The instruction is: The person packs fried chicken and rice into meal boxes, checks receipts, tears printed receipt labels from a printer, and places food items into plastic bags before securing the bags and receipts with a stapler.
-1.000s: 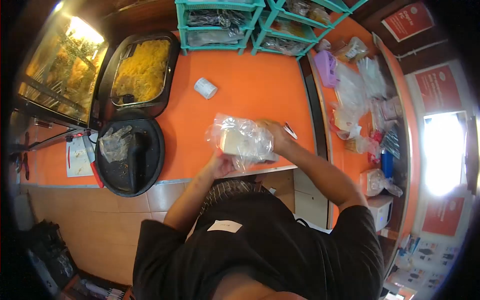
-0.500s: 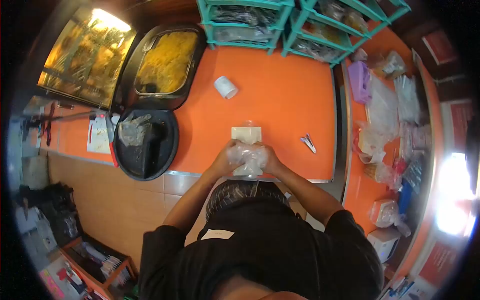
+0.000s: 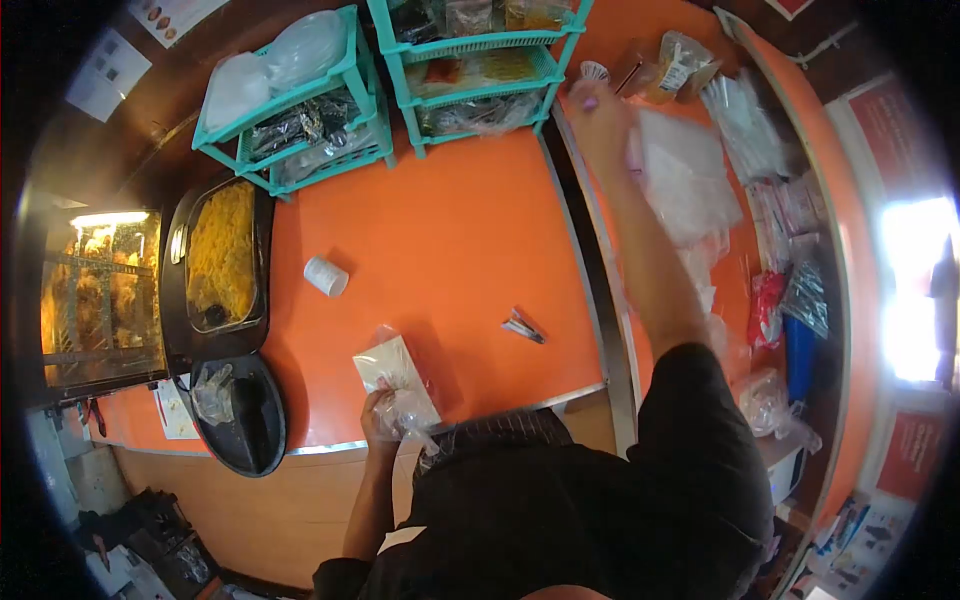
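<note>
My left hand [image 3: 376, 415] is closed on the gathered neck of a clear plastic bag [image 3: 406, 412]. Inside the bag is a flat, cream-coloured box [image 3: 392, 362], tilted at the front edge of the orange counter. My right hand [image 3: 603, 118] is stretched out to the side counter, over a purple holder [image 3: 634, 150] that looks like a tape dispenser. The hand covers much of that holder, and its fingers are too hidden and blurred to read. A small stapler-like tool [image 3: 523, 326] lies on the orange counter between my hands.
A white cup-like roll [image 3: 326, 277] lies on the orange counter [image 3: 440, 230]. Teal racks [image 3: 480, 90] stand at the back. A tray of yellow food [image 3: 222, 255] and a black pan [image 3: 262, 420] are at the left. Plastic bags [image 3: 685, 170] cover the side counter.
Both hands were together on the bag; now my right hand has left it and reached to the purple holder. My left hand keeps the bag. The view has turned right.
</note>
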